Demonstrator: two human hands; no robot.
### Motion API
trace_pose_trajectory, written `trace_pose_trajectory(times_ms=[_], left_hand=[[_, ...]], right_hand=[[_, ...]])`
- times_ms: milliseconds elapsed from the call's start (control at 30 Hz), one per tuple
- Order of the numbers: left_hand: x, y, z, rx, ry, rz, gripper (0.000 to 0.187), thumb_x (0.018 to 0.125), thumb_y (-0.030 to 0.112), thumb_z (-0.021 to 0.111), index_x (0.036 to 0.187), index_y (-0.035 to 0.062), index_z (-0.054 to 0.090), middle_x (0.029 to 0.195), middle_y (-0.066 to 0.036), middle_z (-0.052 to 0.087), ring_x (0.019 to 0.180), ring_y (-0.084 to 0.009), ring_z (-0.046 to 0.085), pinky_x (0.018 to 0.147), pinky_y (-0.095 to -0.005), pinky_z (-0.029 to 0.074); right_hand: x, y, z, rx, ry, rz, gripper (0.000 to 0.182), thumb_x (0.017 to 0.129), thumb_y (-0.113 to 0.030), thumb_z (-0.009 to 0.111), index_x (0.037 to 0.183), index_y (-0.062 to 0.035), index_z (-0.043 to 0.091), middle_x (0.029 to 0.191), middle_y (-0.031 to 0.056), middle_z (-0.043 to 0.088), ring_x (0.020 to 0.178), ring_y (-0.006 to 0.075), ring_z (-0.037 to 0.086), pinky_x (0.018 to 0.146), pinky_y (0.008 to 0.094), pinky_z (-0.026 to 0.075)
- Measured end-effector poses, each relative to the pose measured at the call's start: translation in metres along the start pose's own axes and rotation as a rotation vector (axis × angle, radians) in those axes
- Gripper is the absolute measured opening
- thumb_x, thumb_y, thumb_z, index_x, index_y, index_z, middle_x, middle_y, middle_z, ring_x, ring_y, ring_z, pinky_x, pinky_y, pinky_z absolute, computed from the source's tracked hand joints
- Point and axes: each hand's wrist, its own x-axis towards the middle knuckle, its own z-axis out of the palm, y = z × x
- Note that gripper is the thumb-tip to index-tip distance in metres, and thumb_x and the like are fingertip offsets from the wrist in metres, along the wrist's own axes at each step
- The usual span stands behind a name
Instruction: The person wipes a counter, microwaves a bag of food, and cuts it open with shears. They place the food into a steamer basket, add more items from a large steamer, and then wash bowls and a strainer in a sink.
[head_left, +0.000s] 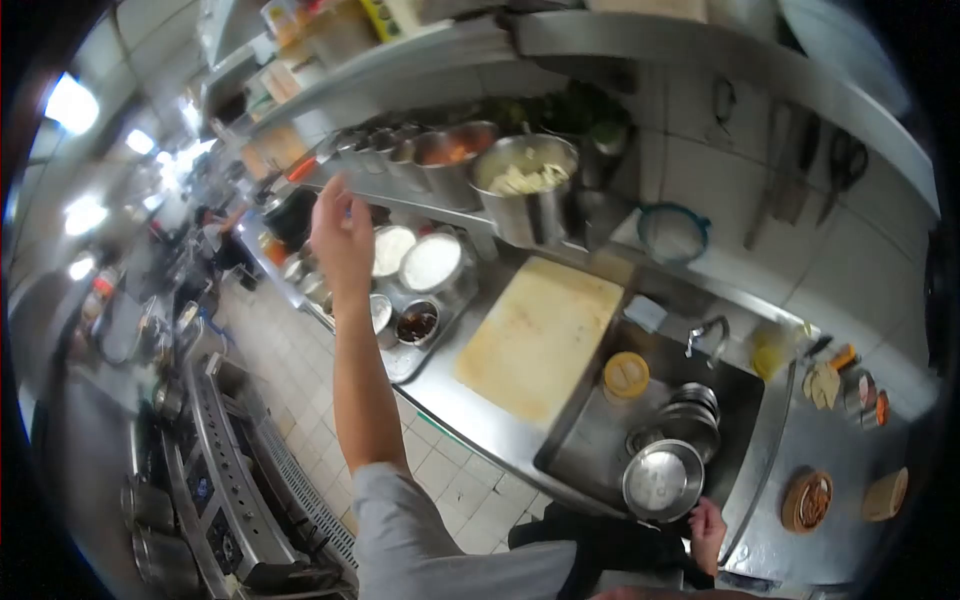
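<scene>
My left hand (342, 228) is stretched out in front of the shelf, its fingers loosely bent and a little apart, with nothing visible in them. Behind it are small metal containers and an orange-handled tool (302, 168). Below and right of this hand, a tray (462, 290) carries two tubs of white contents (431, 262) and a small pot of dark sauce (417, 322). My right hand (708, 532) is closed at the rim of a shiny round metal pan (663, 482), over the front of the sink (590, 440).
A stained cutting board (540, 335) lies left of the sink. Stacked metal bowls (692, 415) and a yellow-rimmed container (626, 375) are in the sink, below a faucet (712, 335). Knives (795, 165) hang on the wall. A stove (225, 480) stands across the aisle; a person (222, 232) is farther back.
</scene>
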Motion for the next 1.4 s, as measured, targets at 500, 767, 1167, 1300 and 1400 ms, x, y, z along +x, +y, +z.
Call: trace_pose_trajectory(times_ms=[500, 767, 1167, 1300, 1400], left_hand=[[0.15, -0.258, 0.207, 0.762, -0.973, 0.492, 0.032, 0.09, 0.022, 0.052, 0.096, -0.0009, 0.075, 0.102, -0.027, 0.07, 0.099, -0.0441, 0.068, 0.088, -0.0505, 0.054], [0.172, -0.366, 0.216, 0.985, -1.201, 0.463, 0.054, 0.094, 0.044, 0.061, 0.123, -0.0017, 0.063, 0.125, -0.019, 0.067, 0.116, -0.0348, 0.062, 0.101, -0.0431, 0.047], [0.225, -0.397, 0.225, 0.824, -1.336, 0.297, 0.048, 0.093, 0.04, 0.066, 0.124, 0.002, 0.065, 0.116, -0.014, 0.069, 0.107, -0.0227, 0.064, 0.093, -0.036, 0.05], [0.25, -0.416, 0.213, 0.462, -1.419, 0.235, 0.047, 0.093, 0.038, 0.067, 0.125, 0.0033, 0.066, 0.114, -0.012, 0.07, 0.105, -0.0186, 0.065, 0.091, -0.0336, 0.052], [0.179, -0.258, 0.143, -0.008, -1.097, -0.075, 0.043, 0.1, 0.031, 0.063, 0.128, -0.0007, 0.064, 0.116, -0.009, 0.07, 0.107, -0.0116, 0.062, 0.095, -0.0242, 0.047]], right_hand=[[0.054, -0.074, 0.071, -0.373, 0.159, -0.182, 0.019, 0.098, -0.008, 0.057, 0.111, 0.002, 0.067, 0.084, 0.0142, 0.068, 0.072, 0.0192, 0.065, 0.067, 0.0325, 0.052], [0.001, -0.049, 0.073, -0.212, 0.244, 0.12, 0.03, 0.091, -0.002, 0.057, 0.121, 0.002, 0.063, 0.105, 0.0217, 0.068, 0.095, 0.0319, 0.068, 0.084, 0.0387, 0.053], [0.007, -0.076, 0.083, -0.213, 0.272, 0.158, 0.025, 0.098, -0.003, 0.057, 0.123, 0.0001, 0.062, 0.103, 0.0168, 0.07, 0.091, 0.0245, 0.07, 0.081, 0.0335, 0.056], [-0.002, -0.067, 0.067, -0.215, 0.32, 0.164, 0.027, 0.099, -0.003, 0.056, 0.125, -0.0001, 0.061, 0.103, 0.0152, 0.071, 0.094, 0.0214, 0.069, 0.083, 0.0331, 0.055], [-0.008, -0.059, 0.058, -0.091, 0.418, 0.206, 0.028, 0.099, -0.003, 0.055, 0.127, -0.0005, 0.061, 0.101, 0.0125, 0.071, 0.095, 0.0183, 0.068, 0.084, 0.0324, 0.054]])
